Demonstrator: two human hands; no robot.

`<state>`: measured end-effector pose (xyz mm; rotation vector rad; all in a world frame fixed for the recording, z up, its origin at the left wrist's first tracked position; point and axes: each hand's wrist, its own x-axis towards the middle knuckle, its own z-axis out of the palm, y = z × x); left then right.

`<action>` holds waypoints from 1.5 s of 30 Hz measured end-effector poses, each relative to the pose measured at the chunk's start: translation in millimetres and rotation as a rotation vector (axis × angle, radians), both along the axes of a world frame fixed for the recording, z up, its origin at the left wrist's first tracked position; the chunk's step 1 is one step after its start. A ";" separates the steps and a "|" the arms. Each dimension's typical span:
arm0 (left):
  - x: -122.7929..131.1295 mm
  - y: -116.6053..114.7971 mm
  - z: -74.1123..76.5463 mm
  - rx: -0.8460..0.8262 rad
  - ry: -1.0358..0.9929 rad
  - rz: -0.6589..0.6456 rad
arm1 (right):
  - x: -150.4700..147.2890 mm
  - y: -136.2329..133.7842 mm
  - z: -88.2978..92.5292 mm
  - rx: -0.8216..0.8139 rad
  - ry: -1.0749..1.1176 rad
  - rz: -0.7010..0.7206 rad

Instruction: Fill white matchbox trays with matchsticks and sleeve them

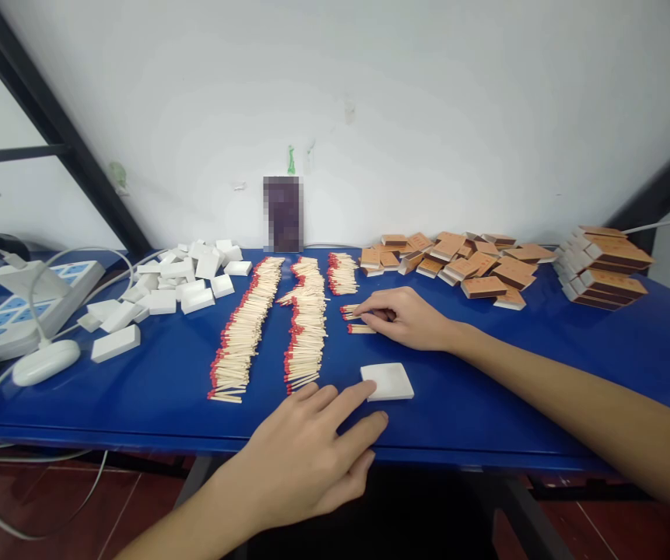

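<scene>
A: Right hand?
B: Fingers together on a few matches, right of the rows.
A: Left hand?
B: Open, flat, fingertip at white tray. Tray unfilled; many trays, sleeves left.

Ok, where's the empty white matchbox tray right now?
The white tray lies near the front edge of the blue table, between the left hand and the right hand.

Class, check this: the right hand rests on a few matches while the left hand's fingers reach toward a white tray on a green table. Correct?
Not quite: the head view shows a blue table, not green. The right hand does rest on a few matches, and the left hand reaches toward the white tray.
</scene>
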<state>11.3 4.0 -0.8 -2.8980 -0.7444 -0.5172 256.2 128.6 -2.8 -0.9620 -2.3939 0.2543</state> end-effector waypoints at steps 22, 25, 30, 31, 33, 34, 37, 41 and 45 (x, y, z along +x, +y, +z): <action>-0.4 0.9 -1.4 0.009 -0.007 -0.003 | -0.2 0.0 0.3 -0.012 0.009 -0.027; -0.7 0.7 -2.6 0.008 -0.002 -0.004 | 0.5 -0.4 -0.6 0.005 0.016 -0.011; -1.2 0.4 -2.2 0.011 0.000 -0.002 | 0.5 -0.9 -1.7 0.013 0.046 -0.009; -1.2 0.4 -2.0 0.010 0.001 -0.003 | 0.3 -0.9 -1.6 0.012 0.047 -0.018; -1.0 0.4 -1.8 0.008 0.000 -0.001 | -0.1 -1.0 -1.1 0.023 0.038 -0.023; -0.8 0.4 -1.7 0.006 0.000 -0.001 | -0.2 -1.1 -0.8 0.035 0.030 -0.017; -0.2 0.3 -1.3 0.001 0.003 0.002 | -0.1 -1.8 -0.3 0.065 0.023 0.010; 0.1 0.3 -0.8 0.001 0.005 0.003 | 0.5 -1.9 -0.6 0.055 0.036 0.016; -0.1 0.5 -0.6 0.005 0.002 0.001 | 1.2 -1.1 -0.8 0.033 0.018 0.015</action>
